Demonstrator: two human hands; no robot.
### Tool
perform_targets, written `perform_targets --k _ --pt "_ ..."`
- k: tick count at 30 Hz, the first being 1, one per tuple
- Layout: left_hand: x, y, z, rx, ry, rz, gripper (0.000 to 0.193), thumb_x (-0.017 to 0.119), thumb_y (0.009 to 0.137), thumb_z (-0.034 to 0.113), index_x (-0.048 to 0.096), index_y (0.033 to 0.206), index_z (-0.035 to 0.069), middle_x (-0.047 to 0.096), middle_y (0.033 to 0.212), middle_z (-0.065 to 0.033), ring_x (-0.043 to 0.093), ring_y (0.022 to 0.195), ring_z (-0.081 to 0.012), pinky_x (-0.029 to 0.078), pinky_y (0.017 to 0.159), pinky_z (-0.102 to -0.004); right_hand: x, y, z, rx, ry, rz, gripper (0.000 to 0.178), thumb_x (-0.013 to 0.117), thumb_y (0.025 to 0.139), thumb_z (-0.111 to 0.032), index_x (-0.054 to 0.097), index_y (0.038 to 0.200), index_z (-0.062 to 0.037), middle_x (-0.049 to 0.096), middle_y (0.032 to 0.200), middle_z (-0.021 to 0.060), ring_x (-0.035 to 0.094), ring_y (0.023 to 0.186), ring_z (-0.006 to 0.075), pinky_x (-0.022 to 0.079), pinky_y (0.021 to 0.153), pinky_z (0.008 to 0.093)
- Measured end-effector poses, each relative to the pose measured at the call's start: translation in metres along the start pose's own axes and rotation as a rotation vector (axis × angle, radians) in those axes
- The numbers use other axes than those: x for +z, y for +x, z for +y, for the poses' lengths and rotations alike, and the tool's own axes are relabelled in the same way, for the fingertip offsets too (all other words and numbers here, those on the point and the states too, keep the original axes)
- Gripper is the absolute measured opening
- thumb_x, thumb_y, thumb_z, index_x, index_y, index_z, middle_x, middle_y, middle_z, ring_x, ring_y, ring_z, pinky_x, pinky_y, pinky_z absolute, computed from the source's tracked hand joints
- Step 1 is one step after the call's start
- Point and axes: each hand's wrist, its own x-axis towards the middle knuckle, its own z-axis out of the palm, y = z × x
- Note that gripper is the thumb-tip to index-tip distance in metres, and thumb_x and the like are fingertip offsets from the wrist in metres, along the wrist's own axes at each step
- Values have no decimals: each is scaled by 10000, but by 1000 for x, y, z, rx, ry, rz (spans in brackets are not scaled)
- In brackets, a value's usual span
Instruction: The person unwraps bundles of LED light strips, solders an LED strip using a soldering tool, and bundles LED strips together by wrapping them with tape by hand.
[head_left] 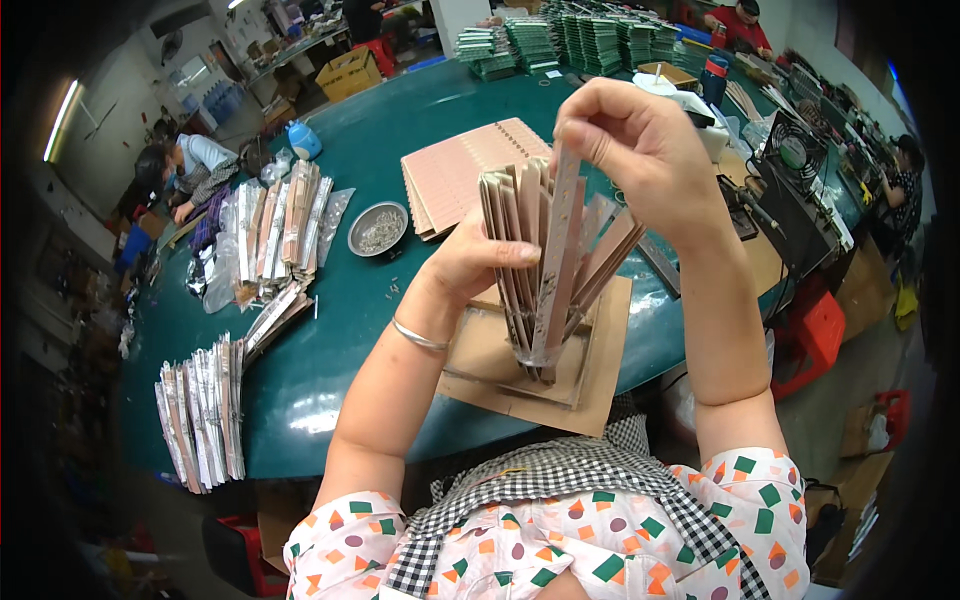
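A bundle of long, narrow pinkish-brown strips (515, 235) stands upright, fanned apart at the top, in a shallow clear tray (480, 378) on a brown cardboard sheet (608, 345). My left hand (468, 252) is wrapped round the bundle's left side, its thumb across the front. At the top, my right hand (635, 150) pinches the upper end of one pale strip (562, 235) with small marks along it. That strip stands a little higher than the others and in front of them. More strips lean to the right, below my right hand.
Flat pink perforated sheets (455, 170) and a metal bowl of small parts (378, 230) lie beyond my left hand. Strip bundles (200, 415) sit at left, near a blue bottle (303, 140). Green stacks (590, 42) stand far back. A fan (795, 150) and red stool (815, 340) are right; co-workers sit around.
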Motion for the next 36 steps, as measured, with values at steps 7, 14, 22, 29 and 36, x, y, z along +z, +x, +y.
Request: perform_targets --k 7,14,22,29,36 --pt "-11 3 -5 -23 17 139 665 746 698 144 485 1290 -9 638 1118 -146 661 984 -255 547 888 -391 6 -10 -8 -77 -282 294 97 635 883 -67 626 850 25 640 689 28 584 650 63 470 590 218" --pt "-23 14 -14 -20 -194 -133 816 876 604 216 490 1290 0 614 1153 -105 611 1046 -209 486 940 -346 5 -15 3 -124 222 -14 105 625 919 -89 601 976 -3 660 812 26 612 753 66 497 684 218" --pt "-8 15 -5 -52 -31 -119 796 840 588 113 484 1291 2 623 1144 -108 611 1059 -219 486 945 -364 -2 -28 -20 -290 -235 -184 386 733 739 26 613 1106 11 652 940 85 665 833 137 519 769 264" --pt "-3 19 -7 -170 21 18 672 804 655 112 505 1243 -16 649 1063 -158 663 882 -246 540 848 -419 8 -41 -12 -129 -224 345 572 698 781 52 492 1313 14 652 858 56 658 788 122 511 764 245" --pt "-9 11 -5 -181 9 399 447 699 749 92 563 1156 -31 671 983 -177 682 837 -257 580 756 -383 -10 -54 2 56 141 379 369 686 829 12 566 1178 9 672 826 61 662 817 130 512 767 248"
